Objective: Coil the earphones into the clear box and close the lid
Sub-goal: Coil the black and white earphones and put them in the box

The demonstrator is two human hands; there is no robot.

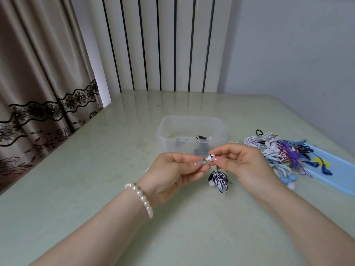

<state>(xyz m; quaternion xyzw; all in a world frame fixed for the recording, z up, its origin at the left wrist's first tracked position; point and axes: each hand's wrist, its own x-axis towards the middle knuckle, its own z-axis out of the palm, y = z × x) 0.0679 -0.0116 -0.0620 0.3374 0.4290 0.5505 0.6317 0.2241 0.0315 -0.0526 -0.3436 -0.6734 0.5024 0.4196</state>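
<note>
Both hands raised just near of the clear box (192, 134), lid not in view. Left hand (172, 173) and right hand (244, 160) each pinch at one black-and-white earbud (210, 158) between them. Below it hangs the striped cord bundle (221, 181) — long axis roughly vertical, earbud end up, loops down, close above the table (96, 189). Risk: the bundle looks loosely wound; a slack pinch could let it unravel before reaching the box — or snag the earphone pile (278, 150) at right.

both hands (172, 171) pinch earbud (211, 157) | striped coil (220, 181) dangles | box (192, 135) behind
</note>
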